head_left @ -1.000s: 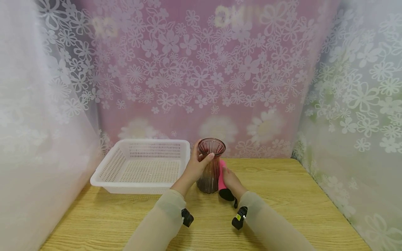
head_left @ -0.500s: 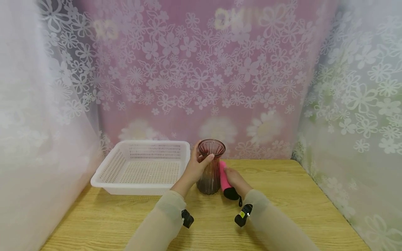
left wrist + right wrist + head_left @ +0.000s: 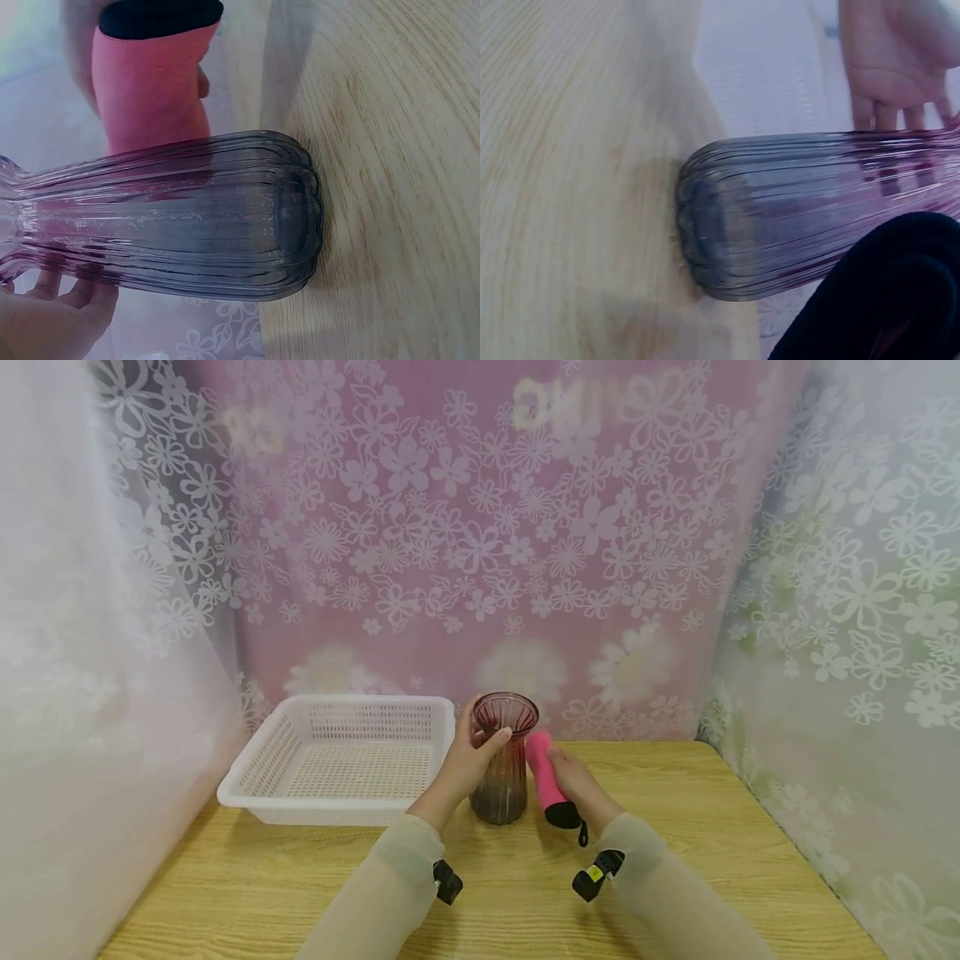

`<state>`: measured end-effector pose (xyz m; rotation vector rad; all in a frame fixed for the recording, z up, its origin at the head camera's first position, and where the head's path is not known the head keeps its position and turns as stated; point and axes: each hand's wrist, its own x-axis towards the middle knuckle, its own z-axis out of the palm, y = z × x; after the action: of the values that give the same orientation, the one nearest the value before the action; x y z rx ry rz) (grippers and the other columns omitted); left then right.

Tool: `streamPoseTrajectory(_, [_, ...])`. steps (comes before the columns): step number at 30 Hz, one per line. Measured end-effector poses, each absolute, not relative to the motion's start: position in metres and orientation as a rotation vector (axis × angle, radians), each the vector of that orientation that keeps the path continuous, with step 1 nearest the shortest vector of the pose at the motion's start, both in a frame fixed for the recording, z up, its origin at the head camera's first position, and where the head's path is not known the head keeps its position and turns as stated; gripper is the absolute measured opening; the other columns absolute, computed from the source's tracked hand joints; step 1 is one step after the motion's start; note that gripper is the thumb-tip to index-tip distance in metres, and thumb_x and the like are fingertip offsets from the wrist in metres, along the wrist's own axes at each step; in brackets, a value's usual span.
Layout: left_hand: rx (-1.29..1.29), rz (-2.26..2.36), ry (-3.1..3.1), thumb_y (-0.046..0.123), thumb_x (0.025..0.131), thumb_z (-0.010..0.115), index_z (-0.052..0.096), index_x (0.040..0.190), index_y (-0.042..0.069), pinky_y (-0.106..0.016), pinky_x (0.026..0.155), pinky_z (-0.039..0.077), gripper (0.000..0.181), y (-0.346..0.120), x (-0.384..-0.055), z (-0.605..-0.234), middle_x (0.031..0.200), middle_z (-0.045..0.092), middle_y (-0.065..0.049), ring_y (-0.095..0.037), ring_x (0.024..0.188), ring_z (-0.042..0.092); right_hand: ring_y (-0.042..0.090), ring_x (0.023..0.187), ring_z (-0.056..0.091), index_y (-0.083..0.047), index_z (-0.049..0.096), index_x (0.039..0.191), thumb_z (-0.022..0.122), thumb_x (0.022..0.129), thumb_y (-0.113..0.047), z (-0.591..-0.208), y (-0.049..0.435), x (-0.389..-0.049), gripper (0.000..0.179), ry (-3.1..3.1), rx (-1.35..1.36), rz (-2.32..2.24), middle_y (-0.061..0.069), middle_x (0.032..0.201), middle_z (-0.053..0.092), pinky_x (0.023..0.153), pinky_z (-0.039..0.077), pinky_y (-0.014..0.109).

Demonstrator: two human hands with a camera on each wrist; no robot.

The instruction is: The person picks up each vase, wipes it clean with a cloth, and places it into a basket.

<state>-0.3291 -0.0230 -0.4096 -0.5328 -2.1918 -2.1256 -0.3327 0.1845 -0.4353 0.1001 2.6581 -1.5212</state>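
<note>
A ribbed glass vase (image 3: 498, 785), purplish at the flared top and smoky grey below, stands upright on the table. My left hand (image 3: 471, 764) grips it around the neck from the left side, the thumb across the front. To its right, my right hand (image 3: 576, 781) holds a pink tube-shaped thing (image 3: 547, 772) with a black end and a small black loop. It leans with its pink top toward the vase. The left wrist view shows the pink thing (image 3: 154, 90) close beside the vase; in the right wrist view its black end (image 3: 885, 292) overlaps the vase (image 3: 795, 202).
A white perforated plastic basket (image 3: 330, 810) stands on the wooden table (image 3: 712, 860), left of the vase. Flower-patterned curtains (image 3: 480, 568) hang behind the table and on both sides.
My right hand has drawn the pink thing away from the vase, to the right and slightly up. The left hand and the vase have stayed in place.
</note>
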Motion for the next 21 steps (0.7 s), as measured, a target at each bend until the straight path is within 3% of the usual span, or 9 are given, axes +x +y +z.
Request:
streamPoseTrajectory(5, [-0.527, -2.128, -2.199, 0.037, 0.098, 0.065, 0.013, 0.16, 0.036, -0.052, 0.104, 0.043, 0.081, -0.023, -0.329, -0.409, 0.155, 0.037, -0.016, -0.033, 0.139, 0.042, 0.038, 0.119, 0.051, 0.002, 0.033, 0.154, 0.025, 0.109, -0.045, -0.422, 0.186, -0.327, 0.066, 2.626, 0.104, -1.575, 0.028, 0.139, 0.049, 0.106, 0.035, 0.054])
streamPoseTrajectory(11, [-0.538, -2.129, -2.199, 0.037, 0.098, 0.064, 0.012, 0.16, 0.034, -0.052, 0.102, 0.044, 0.081, -0.023, -0.328, -0.409, 0.155, 0.036, -0.017, -0.035, 0.139, 0.043, 0.042, 0.139, 0.035, 0.0, 0.025, 0.157, 0.025, 0.108, -0.049, -0.411, 0.191, -0.323, 0.069, 2.584, 0.117, -1.62, 0.028, 0.153, 0.035, 0.115, 0.025, 0.055])
streamPoseTrajectory(16, [-0.533, -2.133, -2.193, 0.037, 0.098, 0.065, 0.013, 0.16, 0.036, -0.051, 0.103, 0.044, 0.082, -0.023, -0.328, -0.41, 0.155, 0.037, -0.016, -0.033, 0.138, 0.043, 0.039, 0.127, 0.045, -0.002, 0.025, 0.158, 0.023, 0.107, -0.054, -0.4, 0.192, -0.321, 0.073, 2.549, 0.142, -1.671, 0.026, 0.141, 0.044, 0.111, 0.029, 0.055])
streamPoseTrajectory(21, [-0.533, -2.129, -2.188, 0.036, 0.098, 0.066, 0.013, 0.16, 0.035, -0.051, 0.103, 0.044, 0.081, -0.023, -0.329, -0.409, 0.153, 0.039, -0.015, -0.032, 0.137, 0.045, 0.037, 0.123, 0.047, -0.004, 0.022, 0.159, 0.023, 0.106, -0.056, -0.387, 0.193, -0.318, 0.074, 2.541, 0.157, -1.705, 0.026, 0.141, 0.044, 0.11, 0.03, 0.054])
